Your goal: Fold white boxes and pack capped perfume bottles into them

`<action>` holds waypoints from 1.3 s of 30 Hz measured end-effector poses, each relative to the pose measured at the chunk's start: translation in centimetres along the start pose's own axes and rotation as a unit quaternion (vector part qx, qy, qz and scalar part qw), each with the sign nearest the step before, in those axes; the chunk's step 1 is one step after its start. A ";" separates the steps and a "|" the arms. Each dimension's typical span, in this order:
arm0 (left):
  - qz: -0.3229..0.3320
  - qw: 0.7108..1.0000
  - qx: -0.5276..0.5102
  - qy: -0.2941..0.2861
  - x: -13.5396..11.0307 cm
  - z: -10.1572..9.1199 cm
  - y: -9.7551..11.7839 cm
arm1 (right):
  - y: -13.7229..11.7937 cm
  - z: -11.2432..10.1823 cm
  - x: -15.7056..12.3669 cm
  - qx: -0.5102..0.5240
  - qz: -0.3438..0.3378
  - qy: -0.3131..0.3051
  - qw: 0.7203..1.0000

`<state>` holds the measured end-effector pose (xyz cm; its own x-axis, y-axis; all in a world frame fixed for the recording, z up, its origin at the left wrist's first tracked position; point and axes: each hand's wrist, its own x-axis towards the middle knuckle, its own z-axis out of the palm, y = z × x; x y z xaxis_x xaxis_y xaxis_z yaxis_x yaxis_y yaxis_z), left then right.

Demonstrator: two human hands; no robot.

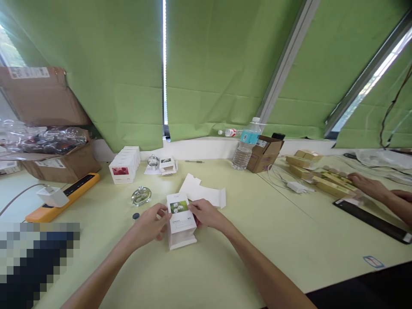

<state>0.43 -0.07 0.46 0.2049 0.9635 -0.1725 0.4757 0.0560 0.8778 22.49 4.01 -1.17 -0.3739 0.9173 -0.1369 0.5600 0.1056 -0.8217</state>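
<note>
Single head-worn cam, facing forward and down from above and behind the left hand (149, 225) and right hand (207, 214), fairly close, desk (273, 244) filling lower frame, green blinds (109, 73) across the top.

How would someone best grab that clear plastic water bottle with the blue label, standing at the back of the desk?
Probably around the ribbed lower body of the clear plastic water bottle, coming from the front, over the desk. It stands upright and looks slim enough to wrap a hand around, while the brown cardboard box close beside it crowds that side.
</note>
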 end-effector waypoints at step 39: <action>-0.023 0.963 -0.248 0.103 0.9 0.8 0.2 | -1.2 -0.4 -0.3 0.126 -0.046 0.060 0.989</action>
<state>1.41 0.55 0.12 -0.0057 0.9857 -0.1686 0.0031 0.1686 0.9857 22.28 3.74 0.07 -0.3160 0.9487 -0.0019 0.3211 0.1051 -0.9412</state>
